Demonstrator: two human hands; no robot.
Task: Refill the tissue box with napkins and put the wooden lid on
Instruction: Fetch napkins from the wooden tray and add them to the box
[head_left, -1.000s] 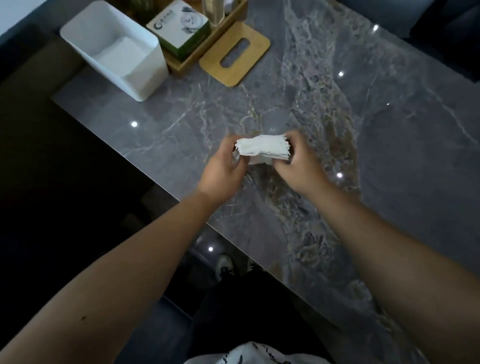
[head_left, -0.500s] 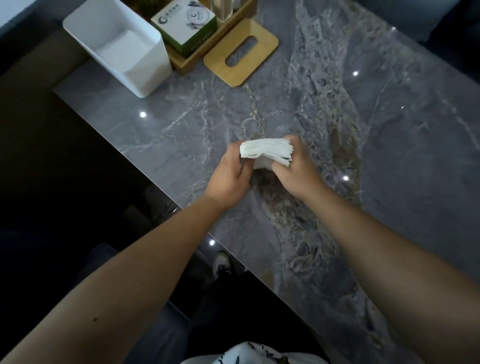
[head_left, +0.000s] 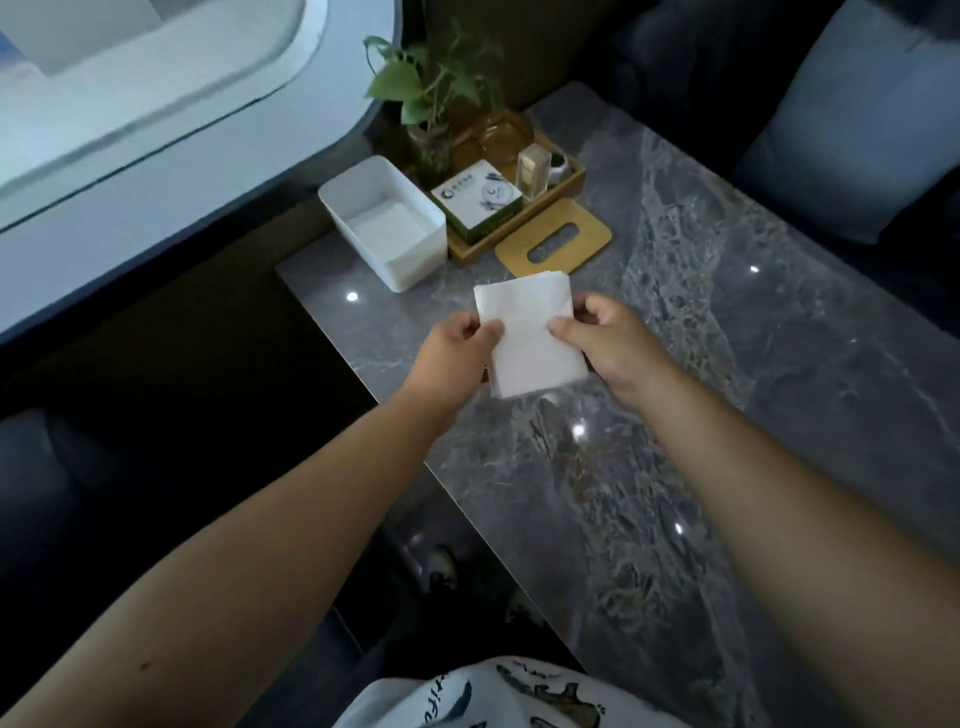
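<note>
A white stack of napkins (head_left: 527, 338) is held flat above the grey marble table (head_left: 727, 415). My left hand (head_left: 452, 353) pinches its left edge and my right hand (head_left: 613, 343) pinches its right edge. Beyond it, at the table's far left corner, stands the open white tissue box (head_left: 384, 228), with a few white napkins lying at its bottom. The wooden lid (head_left: 553, 244), with an oval slot, lies flat on the table to the right of the box.
A wooden tray (head_left: 566, 187) behind the lid carries a green-and-white carton (head_left: 475, 205), a small glass bottle (head_left: 531, 176) and an amber glass. A potted plant (head_left: 431, 98) stands at the back. A blue cushion (head_left: 852, 130) sits far right.
The napkin stack has turned from edge-on to flat, its broad face up, and moved nearer the box. The camera has tilted up, bringing the plant and the window into view.
</note>
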